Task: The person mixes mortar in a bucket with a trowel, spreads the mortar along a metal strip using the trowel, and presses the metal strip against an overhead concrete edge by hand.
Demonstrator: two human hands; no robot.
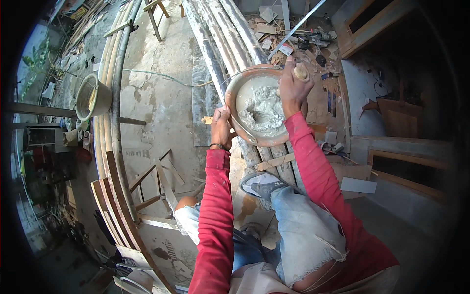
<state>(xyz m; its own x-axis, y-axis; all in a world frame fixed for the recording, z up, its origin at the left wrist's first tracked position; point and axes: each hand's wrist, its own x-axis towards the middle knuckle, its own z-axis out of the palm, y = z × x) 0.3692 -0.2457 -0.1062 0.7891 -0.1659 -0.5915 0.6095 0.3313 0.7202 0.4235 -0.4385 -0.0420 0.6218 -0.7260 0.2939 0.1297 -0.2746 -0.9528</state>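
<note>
A round terracotta-coloured bowl [260, 142] rests on the whitish poles ahead of me, with wet grey mortar [267, 105] heaped and hollowed inside it. My left hand [222, 128] grips the bowl's left rim, thumb over the edge. At the right rim, my right hand [295, 87] is wrapped around a tool with a rounded wooden handle [301, 72]; the tool's working end is hidden by the hand and the mortar.
Several long poles [205, 36] run away from me under the bowl. A bucket [100, 99] stands by long pipes on the left. Rubble and scraps [313, 46] lie at the far right. My shoe [264, 185] is up near the poles, beside a wooden strip [275, 161].
</note>
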